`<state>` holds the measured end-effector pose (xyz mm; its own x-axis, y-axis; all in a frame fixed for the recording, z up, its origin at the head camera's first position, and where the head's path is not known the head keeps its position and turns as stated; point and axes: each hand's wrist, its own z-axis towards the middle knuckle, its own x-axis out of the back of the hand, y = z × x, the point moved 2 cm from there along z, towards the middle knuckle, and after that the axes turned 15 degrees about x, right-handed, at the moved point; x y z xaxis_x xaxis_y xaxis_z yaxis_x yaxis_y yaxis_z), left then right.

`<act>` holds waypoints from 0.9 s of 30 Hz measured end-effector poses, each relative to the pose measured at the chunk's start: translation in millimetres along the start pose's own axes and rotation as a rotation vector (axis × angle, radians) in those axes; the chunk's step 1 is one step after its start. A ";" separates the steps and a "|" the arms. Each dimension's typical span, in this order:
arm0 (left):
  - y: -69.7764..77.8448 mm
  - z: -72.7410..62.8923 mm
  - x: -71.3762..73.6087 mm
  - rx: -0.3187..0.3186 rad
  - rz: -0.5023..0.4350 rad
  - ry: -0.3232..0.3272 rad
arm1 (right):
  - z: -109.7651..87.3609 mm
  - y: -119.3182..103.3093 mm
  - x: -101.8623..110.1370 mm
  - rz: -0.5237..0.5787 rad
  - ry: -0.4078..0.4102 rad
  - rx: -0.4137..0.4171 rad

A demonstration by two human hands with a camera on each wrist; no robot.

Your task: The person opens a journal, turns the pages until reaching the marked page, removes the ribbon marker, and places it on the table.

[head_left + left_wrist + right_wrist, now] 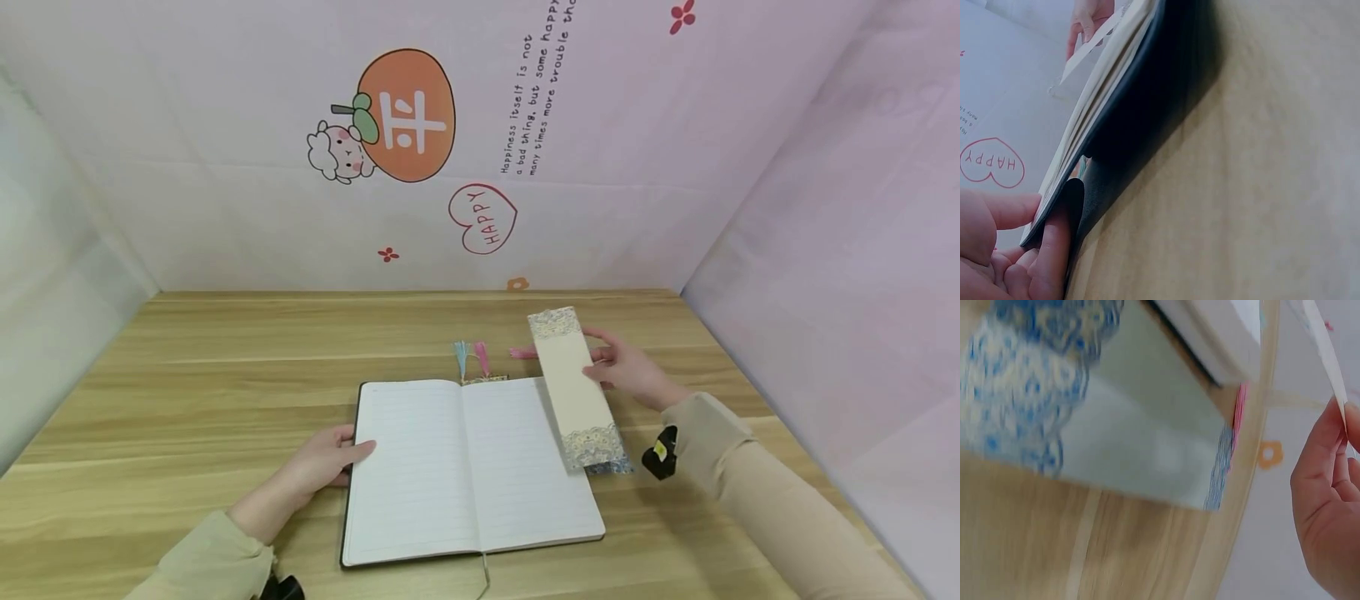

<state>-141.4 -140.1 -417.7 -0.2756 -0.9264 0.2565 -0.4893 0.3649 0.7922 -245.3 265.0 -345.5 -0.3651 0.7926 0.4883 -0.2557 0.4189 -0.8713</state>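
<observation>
A lined notebook (412, 467) with a dark cover lies open on the wooden table. My left hand (322, 458) grips its left edge, thumb on the page and fingers beneath the cover (1135, 106). Over the right page, my right hand (630, 367) pinches the long side of a cream bookmark (573, 383) with lace-patterned ends. Below that strip, a pale bookmark with blue lace print (1141, 444) lies at the notebook's right side, largely hidden in the head view. A pink tassel (522, 353) shows behind the held bookmark.
Past the notebook's top edge lie a light blue tassel (461, 360) and another pink tassel (482, 358), beside a patterned bookmark end (491, 379). A ribbon (485, 575) trails from the spine. Printed white cloth (262, 225) hangs behind the table and along both sides.
</observation>
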 end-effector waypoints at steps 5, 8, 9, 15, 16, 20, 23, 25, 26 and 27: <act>-0.6 0.6 0.2 -0.003 -0.006 0.000 | -6.1 17.2 25.0 -0.021 0.014 -0.031; -0.9 0.6 0.2 -0.003 -0.005 -0.001 | -12.5 29.5 37.7 -0.026 0.003 -0.034; -1.0 0.6 0.3 -0.003 -0.003 0.001 | -14.5 33.7 41.7 -0.029 -0.002 -0.035; -0.7 0.8 0.5 0.000 0.005 0.011 | -24.1 54.7 61.0 -0.057 -0.013 -0.064; -0.6 0.8 0.5 0.002 0.005 0.013 | -25.2 56.6 62.7 -0.062 -0.012 -0.068; -0.5 0.3 -0.2 0.021 0.008 0.028 | -28.5 60.0 65.6 -0.066 -0.014 -0.070; 0.0 -0.8 -0.7 0.026 0.005 0.032 | -30.0 63.7 66.3 -0.068 -0.011 -0.091; 0.3 -1.3 -1.0 0.019 0.007 0.024 | -30.9 69.4 68.3 -0.057 -0.011 -0.095; 0.3 -1.1 -1.0 0.017 0.006 0.023 | -31.4 72.7 69.7 -0.047 -0.014 -0.092; 0.5 -1.1 -0.9 0.015 0.006 0.024 | -32.0 76.3 71.3 -0.034 -0.017 -0.088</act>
<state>-140.5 -139.2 -416.9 -0.2581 -0.9263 0.2746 -0.5004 0.3713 0.7821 -262.2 367.7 -378.8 -0.3732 0.7696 0.5181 -0.1889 0.4837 -0.8546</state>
